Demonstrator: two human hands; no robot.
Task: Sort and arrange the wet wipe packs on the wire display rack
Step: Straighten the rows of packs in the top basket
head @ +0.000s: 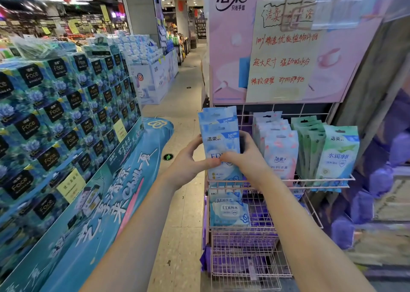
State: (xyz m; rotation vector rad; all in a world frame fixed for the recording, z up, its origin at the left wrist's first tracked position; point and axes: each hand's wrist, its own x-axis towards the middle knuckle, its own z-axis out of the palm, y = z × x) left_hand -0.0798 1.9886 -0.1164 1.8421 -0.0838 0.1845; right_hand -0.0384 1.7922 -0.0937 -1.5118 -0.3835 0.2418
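A pink wire display rack (328, 183) stands in front of me. Its top shelf holds three upright rows of wet wipe packs: blue packs (218, 123) at the left, pink packs (280, 149) in the middle, green packs (338, 154) at the right. My left hand (188, 158) grips the left edge of the front blue pack (221, 140), thumb across its front. My right hand (246, 156) holds the same pack's right edge, fingers curled behind it. On the lower shelf lie flat blue EDI packs (229, 211).
A pink brand sign with a handwritten notice (281, 54) rises above the rack. At my left is a tall stack of blue tissue boxes (66, 114) on a teal display base (111, 203). A tiled aisle (182, 105) runs ahead between them. Purple goods (363, 203) sit at the right.
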